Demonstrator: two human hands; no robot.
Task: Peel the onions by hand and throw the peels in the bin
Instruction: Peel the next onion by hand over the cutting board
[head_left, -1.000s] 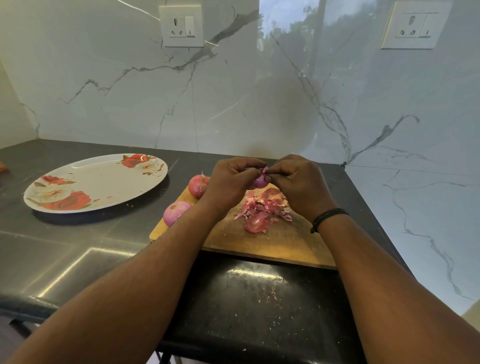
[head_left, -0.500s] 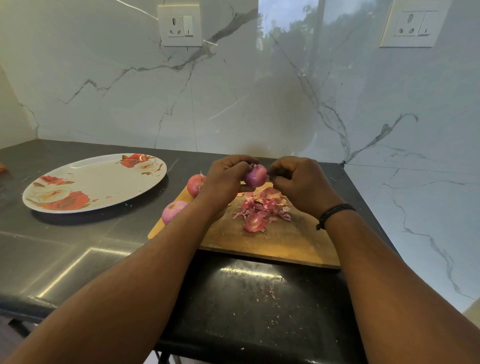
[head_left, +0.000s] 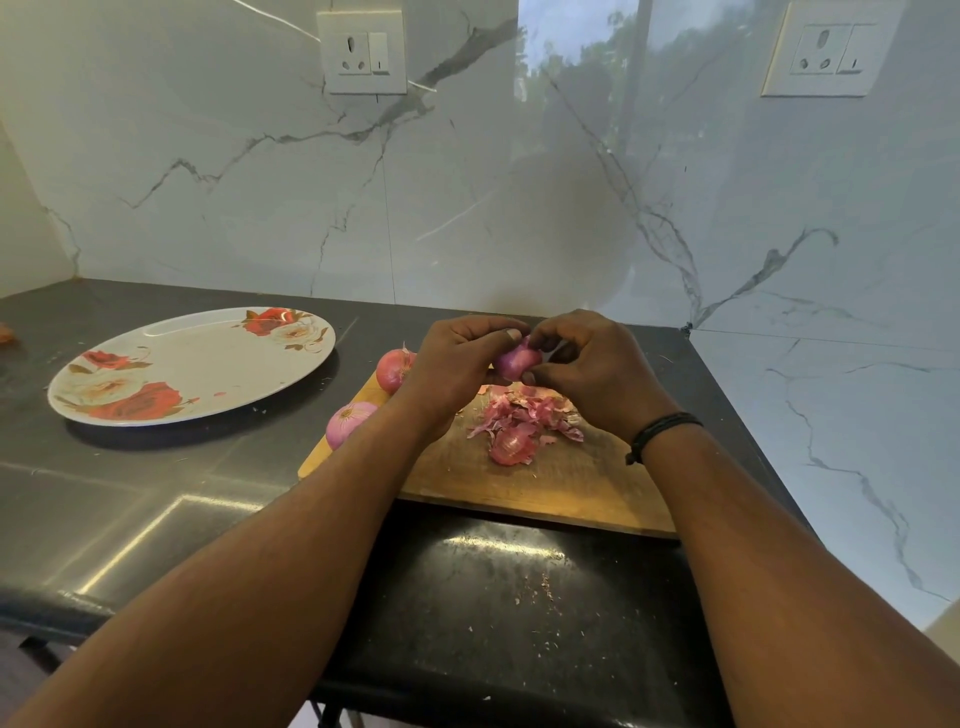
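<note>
A small purple onion (head_left: 514, 361) is held above the wooden cutting board (head_left: 561, 483). My left hand (head_left: 457, 364) grips it from the left, and the fingertips of my right hand (head_left: 592, 369) pinch at its right side. A heap of pink peels (head_left: 519, 421) lies on the board just below. Two more onions rest at the board's left edge: a reddish one (head_left: 392, 370) and a paler, purple one (head_left: 349, 422), both partly hidden by my left forearm. No bin is in view.
A white oval plate with red flowers (head_left: 197, 364) sits on the dark counter (head_left: 156, 499) to the left. Marble walls with two sockets close the back and right. Small peel crumbs (head_left: 540, 587) lie on the counter in front of the board.
My hands parted a little and showed the onion, then closed on it again. The onion has turned between my fingers, and both hands sit slightly higher over the board.
</note>
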